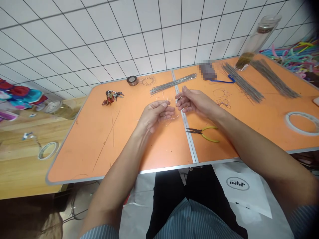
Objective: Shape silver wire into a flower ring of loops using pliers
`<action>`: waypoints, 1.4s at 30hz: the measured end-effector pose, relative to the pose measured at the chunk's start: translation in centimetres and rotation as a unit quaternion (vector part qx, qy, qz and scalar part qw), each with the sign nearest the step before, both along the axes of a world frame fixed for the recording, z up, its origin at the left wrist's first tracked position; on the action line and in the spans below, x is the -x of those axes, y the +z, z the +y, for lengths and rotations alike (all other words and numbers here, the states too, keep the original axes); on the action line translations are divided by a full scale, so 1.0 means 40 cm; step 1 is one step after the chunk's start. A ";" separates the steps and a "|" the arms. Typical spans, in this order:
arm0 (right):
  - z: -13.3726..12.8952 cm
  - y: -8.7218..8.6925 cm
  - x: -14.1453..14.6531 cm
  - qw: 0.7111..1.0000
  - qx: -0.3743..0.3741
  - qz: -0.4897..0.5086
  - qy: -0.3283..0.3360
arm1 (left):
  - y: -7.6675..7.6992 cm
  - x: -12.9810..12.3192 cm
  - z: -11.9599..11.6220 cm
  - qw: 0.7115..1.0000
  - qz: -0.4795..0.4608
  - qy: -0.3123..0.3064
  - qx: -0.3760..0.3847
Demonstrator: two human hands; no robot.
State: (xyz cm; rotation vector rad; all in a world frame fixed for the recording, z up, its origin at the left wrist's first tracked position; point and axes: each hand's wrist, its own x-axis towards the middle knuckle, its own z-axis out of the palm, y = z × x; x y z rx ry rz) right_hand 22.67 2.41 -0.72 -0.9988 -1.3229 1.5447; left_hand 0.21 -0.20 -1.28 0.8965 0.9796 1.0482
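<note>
My left hand (157,114) is closed, thumb against fingers, on a thin curled wire (167,122) whose loops hang below the fingertips. Close by on the right, my right hand (193,101) has its thumb and fingers pinched together, with a small shiny bit of wire showing at the tips. Whether both hands hold one and the same wire, I cannot tell. Both are just above the orange table (129,132), near its middle seam. Below my right hand lie yellow-handled pliers (203,132), jaws pointing left. Bent wire loops (223,103) rest beside my right forearm.
Behind my hands lies a bundle of straight wires (173,83); two more bundles (243,83) are at right, near a tilted-looking glass bottle (246,59). Black tape (132,80), keys (112,97) and a white ring (302,123) are on the table. A tiled wall (149,36) stands behind.
</note>
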 end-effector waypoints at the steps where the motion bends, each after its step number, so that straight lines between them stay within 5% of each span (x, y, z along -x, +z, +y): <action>1: -0.002 0.004 0.003 1.000 -0.010 0.003 -0.011 | 0.003 -0.004 0.001 0.999 -0.020 0.024 0.010; 4: -0.009 0.013 0.007 0.997 -0.062 -0.014 -0.039 | 0.007 -0.013 0.001 0.997 -0.056 0.045 0.039; 11: -0.024 0.033 0.003 0.988 -0.118 -0.058 -0.084 | -0.004 0.004 0.004 0.998 -0.056 -0.017 0.032; 18: -0.035 0.038 0.011 0.987 -0.100 -0.117 -0.047 | 0.014 0.036 0.004 0.996 0.062 -0.046 -0.042; 24: -0.044 0.027 0.025 0.986 -0.103 -0.132 -0.017 | 0.013 0.021 -0.007 0.993 0.072 -0.070 -0.061; 42: -0.064 0.013 0.064 0.979 -0.091 -0.180 -0.040 | 0.000 -0.026 -0.018 0.994 0.085 0.026 -0.069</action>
